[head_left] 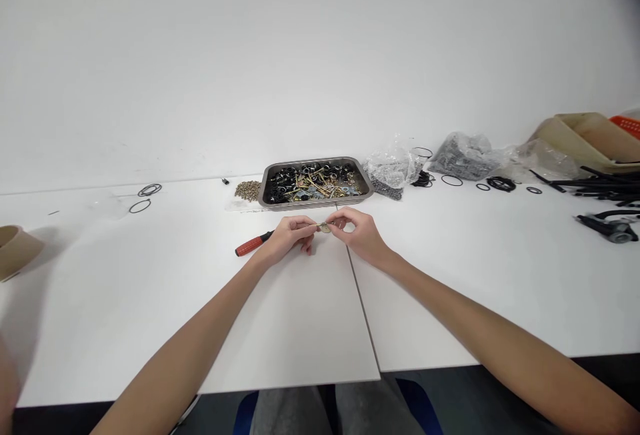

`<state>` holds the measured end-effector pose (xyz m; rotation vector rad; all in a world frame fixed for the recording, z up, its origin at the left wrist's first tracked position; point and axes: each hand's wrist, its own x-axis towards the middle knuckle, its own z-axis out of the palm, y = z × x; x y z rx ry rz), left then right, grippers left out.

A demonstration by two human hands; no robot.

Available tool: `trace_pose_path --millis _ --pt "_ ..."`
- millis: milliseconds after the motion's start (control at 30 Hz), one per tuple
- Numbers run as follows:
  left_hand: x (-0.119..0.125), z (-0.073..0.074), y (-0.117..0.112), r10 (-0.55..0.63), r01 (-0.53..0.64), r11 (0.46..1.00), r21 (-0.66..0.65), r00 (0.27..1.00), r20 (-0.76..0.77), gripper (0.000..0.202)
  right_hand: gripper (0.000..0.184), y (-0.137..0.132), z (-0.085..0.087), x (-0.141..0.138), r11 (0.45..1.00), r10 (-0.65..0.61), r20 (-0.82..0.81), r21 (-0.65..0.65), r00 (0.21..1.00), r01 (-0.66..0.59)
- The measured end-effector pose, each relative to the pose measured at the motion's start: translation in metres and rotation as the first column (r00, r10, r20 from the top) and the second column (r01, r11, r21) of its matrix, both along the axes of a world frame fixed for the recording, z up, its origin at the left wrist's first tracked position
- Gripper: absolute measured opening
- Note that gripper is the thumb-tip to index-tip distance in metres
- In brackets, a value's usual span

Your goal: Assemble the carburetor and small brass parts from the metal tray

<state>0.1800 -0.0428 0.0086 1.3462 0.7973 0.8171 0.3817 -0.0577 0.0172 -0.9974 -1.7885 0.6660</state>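
My left hand [291, 236] and my right hand [359, 232] meet above the white table, just in front of the metal tray. Between their fingertips they pinch a small brass-coloured metal part [325, 227] with a flat, roundish piece on it; its exact kind is too small to tell. Both hands are closed on it, thumb against fingers. Beside my left hand lies a screwdriver [253, 244] with a red and black handle, its far end hidden behind the hand. The metal tray [315, 206] holds many loose gold, black and silver small parts.
Small brass pieces [247, 190] lie left of the tray. Plastic bags of grey parts [393, 178] stand to its right. Black rings [501, 184], black tubes [605, 185] and beige bins [583, 138] are farther right. At far left sits a beige container [17, 252]. A seam [363, 302] crosses the table.
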Motion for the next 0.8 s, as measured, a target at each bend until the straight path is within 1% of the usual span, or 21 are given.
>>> trace_pose_path --millis 133,233,333,500,633,800 --pt "0.0012 -0.0014 0.0008 0.034 -0.032 0.999 -0.031 0.996 0.078 0.026 0.008 0.0012 0.0015 0.002 0.997 -0.079 -0.038 -0.023 0.996 0.078" --pt "0.0011 -0.0043 0.0022 0.032 -0.029 0.999 -0.03 0.995 0.096 0.025 0.008 0.0021 0.0018 0.003 0.995 -0.095 -0.058 -0.036 0.994 0.093" --pt "0.0004 -0.0073 0.0033 0.031 -0.028 0.999 -0.022 0.994 0.1 0.028 0.009 0.0024 0.0019 0.0033 0.994 -0.102 -0.09 -0.042 0.991 0.098" --pt "-0.0001 -0.0084 0.0037 0.023 -0.024 1.0 0.017 0.999 0.049 0.032 0.011 0.0028 -0.0006 0.0024 0.995 -0.086 -0.15 -0.066 0.985 0.077" --pt "0.0003 -0.0056 0.0029 0.023 -0.024 0.999 0.043 1.0 0.015 0.033 0.011 0.0016 -0.0047 -0.0009 0.993 -0.05 -0.151 -0.117 0.987 0.032" --pt "-0.0002 -0.0045 0.0021 0.044 -0.044 0.998 0.035 0.999 -0.022 0.03 0.01 0.0001 -0.0077 -0.0035 0.988 -0.046 -0.156 -0.155 0.987 0.022"
